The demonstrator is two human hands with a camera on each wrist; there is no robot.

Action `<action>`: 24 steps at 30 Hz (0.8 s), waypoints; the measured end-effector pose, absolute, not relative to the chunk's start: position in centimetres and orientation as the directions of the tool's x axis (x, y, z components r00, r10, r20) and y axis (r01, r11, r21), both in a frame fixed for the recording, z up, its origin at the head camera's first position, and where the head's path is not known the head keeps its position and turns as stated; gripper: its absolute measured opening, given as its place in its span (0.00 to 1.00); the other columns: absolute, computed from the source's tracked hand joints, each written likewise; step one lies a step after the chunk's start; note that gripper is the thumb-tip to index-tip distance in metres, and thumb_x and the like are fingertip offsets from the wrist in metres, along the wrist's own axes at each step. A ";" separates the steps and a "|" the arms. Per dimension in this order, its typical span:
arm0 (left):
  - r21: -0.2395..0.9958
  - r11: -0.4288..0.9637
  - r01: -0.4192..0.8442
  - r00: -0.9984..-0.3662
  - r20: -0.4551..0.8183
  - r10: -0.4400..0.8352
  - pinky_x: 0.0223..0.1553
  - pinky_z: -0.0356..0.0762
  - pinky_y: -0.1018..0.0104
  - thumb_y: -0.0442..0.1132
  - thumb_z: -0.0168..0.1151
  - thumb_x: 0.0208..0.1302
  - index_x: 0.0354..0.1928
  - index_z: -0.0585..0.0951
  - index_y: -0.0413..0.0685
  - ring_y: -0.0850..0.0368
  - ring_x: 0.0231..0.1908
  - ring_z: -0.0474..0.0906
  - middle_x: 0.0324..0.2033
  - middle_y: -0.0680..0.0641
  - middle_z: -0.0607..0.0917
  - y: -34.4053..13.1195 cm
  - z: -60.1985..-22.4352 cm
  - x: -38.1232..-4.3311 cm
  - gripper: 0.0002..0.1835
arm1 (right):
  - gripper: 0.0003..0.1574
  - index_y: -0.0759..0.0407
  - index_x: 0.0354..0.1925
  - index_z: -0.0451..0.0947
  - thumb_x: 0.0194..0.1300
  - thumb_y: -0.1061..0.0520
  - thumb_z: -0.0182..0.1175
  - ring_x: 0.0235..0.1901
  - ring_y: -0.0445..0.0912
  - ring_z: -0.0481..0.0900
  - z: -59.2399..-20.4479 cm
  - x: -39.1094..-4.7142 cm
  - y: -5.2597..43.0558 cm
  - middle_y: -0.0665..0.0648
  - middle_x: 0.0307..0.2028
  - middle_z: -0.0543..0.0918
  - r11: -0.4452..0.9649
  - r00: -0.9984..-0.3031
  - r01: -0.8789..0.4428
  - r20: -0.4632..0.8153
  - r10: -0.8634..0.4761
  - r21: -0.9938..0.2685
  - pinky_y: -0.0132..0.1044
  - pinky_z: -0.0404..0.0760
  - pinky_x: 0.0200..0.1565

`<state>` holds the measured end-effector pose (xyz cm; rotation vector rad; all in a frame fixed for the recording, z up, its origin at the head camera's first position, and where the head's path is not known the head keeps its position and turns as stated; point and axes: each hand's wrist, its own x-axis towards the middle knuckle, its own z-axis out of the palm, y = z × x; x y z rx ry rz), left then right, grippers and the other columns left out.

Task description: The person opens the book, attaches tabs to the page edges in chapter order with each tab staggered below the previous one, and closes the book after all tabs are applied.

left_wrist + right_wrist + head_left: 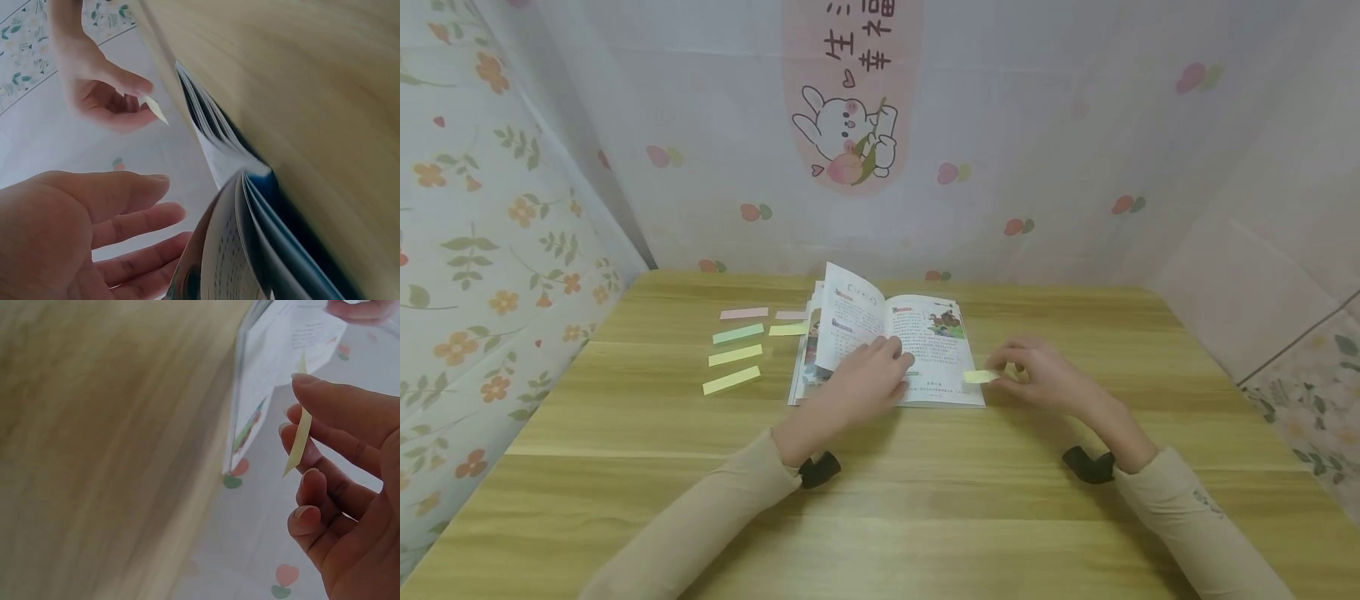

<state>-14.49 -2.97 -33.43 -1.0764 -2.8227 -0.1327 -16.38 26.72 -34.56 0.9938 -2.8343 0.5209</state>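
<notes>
An open book lies on the table, its left-hand pages lifted and curving up. My left hand is over the middle of the book against these pages. In the left wrist view the fingers of that hand are loosely extended beside the raised pages, pinching nothing visible. My right hand, at the book's right edge, pinches a pale yellow sticky strip between thumb and fingers. The right wrist view shows this strip slightly bent, both ends free.
Left of the book, several sticky strips lie on the wooden table: pink, green and yellow. A shorter pink strip and another yellow one sit near the book's left edge. A printed curtain hangs behind.
</notes>
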 end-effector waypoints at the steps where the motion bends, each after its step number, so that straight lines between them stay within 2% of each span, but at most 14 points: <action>1: 0.038 0.740 0.671 -0.738 0.136 0.661 0.43 0.76 0.60 0.42 0.61 0.72 0.54 0.81 0.42 0.51 0.42 0.73 0.45 0.44 0.79 -2.7 -33.5 -14.5 0.14 | 0.11 0.59 0.43 0.86 0.60 0.62 0.73 0.41 0.50 0.79 -34.6 -16.4 26.8 0.53 0.40 0.84 0.733 -0.787 -0.617 0.189 -0.588 -0.287 0.48 0.79 0.43; 12: 0.027 0.706 0.708 -0.703 0.124 0.700 0.42 0.77 0.63 0.42 0.60 0.73 0.54 0.81 0.44 0.53 0.43 0.75 0.45 0.45 0.79 -0.5 -34.1 -14.7 0.14 | 0.11 0.60 0.42 0.86 0.60 0.61 0.73 0.42 0.51 0.79 -35.1 -16.5 26.9 0.52 0.39 0.84 0.742 -0.796 -0.603 0.163 -0.583 -0.292 0.50 0.79 0.45; 24: 0.080 0.685 0.724 -0.689 0.057 0.722 0.48 0.76 0.61 0.43 0.56 0.75 0.58 0.82 0.47 0.53 0.46 0.74 0.49 0.46 0.78 1.9 -34.9 -14.9 0.15 | 0.11 0.60 0.42 0.86 0.60 0.61 0.73 0.44 0.53 0.81 -35.6 -16.9 27.0 0.53 0.39 0.85 0.746 -0.798 -0.600 0.158 -0.581 -0.288 0.52 0.80 0.47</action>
